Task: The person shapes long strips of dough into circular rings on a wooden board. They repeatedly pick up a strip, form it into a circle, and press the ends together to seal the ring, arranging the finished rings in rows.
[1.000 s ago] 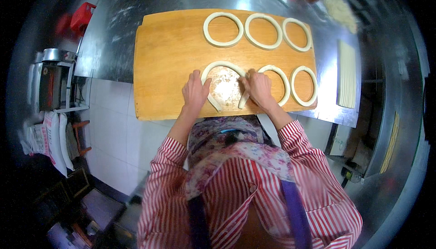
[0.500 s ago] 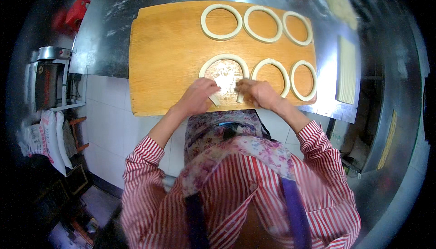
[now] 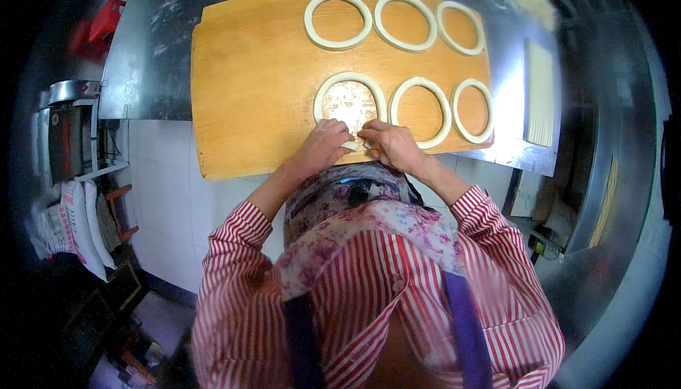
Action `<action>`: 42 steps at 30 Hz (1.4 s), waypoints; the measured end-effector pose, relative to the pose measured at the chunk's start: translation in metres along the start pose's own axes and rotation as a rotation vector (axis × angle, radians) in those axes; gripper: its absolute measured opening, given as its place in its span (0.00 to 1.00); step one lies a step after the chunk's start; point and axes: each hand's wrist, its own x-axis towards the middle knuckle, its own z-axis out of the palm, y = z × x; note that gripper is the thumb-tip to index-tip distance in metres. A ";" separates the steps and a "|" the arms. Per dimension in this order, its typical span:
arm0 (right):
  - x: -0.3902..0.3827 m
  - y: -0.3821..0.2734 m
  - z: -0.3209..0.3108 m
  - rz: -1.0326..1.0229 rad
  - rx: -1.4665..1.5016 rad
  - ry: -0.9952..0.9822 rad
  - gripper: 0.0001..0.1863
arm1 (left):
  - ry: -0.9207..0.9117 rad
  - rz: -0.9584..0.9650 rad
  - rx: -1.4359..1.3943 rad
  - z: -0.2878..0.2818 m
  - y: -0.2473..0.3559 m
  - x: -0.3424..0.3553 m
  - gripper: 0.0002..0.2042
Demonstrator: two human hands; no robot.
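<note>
A pale dough strip [image 3: 350,77] lies bent into a loop on the wooden board [image 3: 248,69], with a small gap between its two ends at the near side. My left hand [image 3: 328,144] is closed around the left end, and a short tip of dough pokes out past its fingers. Just across the gap, my right hand [image 3: 390,145] pinches the right end; its fingers cover most of that end. To the right of this loop lies a joined dough ring [image 3: 395,105], close beside it.
Several more dough rings rest on the board, such as a far-row ring [image 3: 309,21] and a right-hand ring [image 3: 489,108]. Pale dough strips [image 3: 539,94] lie on the metal table [image 3: 163,48] at right. A red container [image 3: 106,23] stands at far left, above a metal pot [image 3: 74,91].
Both hands have come closer together, bringing the two ends of the dough strip inward. The open horseshoe has become a nearly closed loop. The whole view has shifted slightly.
</note>
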 end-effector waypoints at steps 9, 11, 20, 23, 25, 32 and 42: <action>0.018 -0.010 0.011 0.401 0.396 0.051 0.17 | 0.096 -0.276 -0.473 -0.023 0.003 0.013 0.08; 0.011 0.001 0.025 0.302 0.338 0.143 0.15 | 0.075 -0.255 -0.459 -0.022 0.002 0.015 0.08; 0.004 0.022 0.003 -0.123 -0.140 0.026 0.15 | 0.100 -0.030 -0.004 0.010 0.005 0.012 0.09; 0.009 0.029 -0.005 -0.128 -0.002 -0.018 0.15 | 0.173 -0.085 0.058 0.010 0.026 0.013 0.09; 0.011 0.033 -0.008 -0.071 0.080 -0.033 0.15 | 0.179 -0.136 0.084 0.012 0.032 0.016 0.09; 0.021 0.035 -0.019 0.031 0.264 -0.094 0.13 | 0.267 -0.242 0.028 0.033 0.030 0.017 0.09; 0.013 0.030 -0.010 -0.140 -0.005 -0.025 0.10 | 0.208 -0.203 0.008 0.022 0.027 0.008 0.11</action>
